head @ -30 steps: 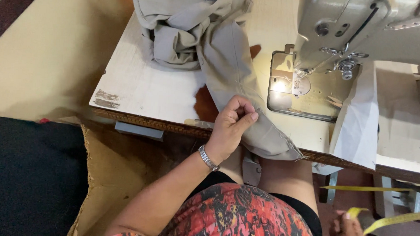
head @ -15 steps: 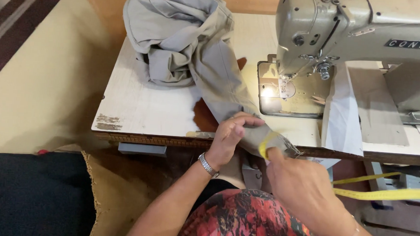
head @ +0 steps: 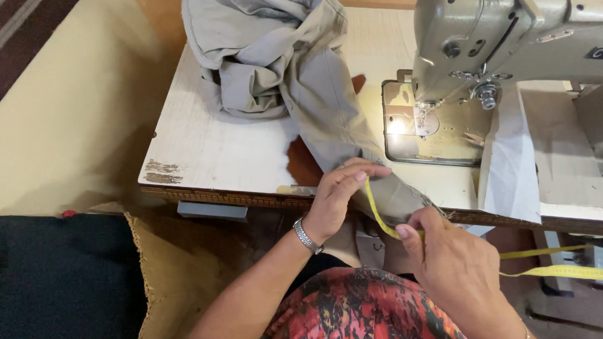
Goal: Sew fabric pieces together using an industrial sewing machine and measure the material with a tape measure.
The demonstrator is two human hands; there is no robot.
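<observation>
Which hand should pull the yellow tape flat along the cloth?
Probably the right hand: it pinches the tape measure partway along, with the loose length trailing on its side. The left hand pins the tape's end on the gray cloth.

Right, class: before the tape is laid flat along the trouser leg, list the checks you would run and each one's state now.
1. Left hand pins the tape measure end on the grey trousers: ok.
2. Right hand pinches the tape: ok.
3. Tape flat on the cloth: not ok, it curves.
4. Leg smoothed out: not ok, bunched on the table.
5. Cloth clear of the sewing machine needle: ok.
6. Tape markings readable: cannot tell.
</observation>
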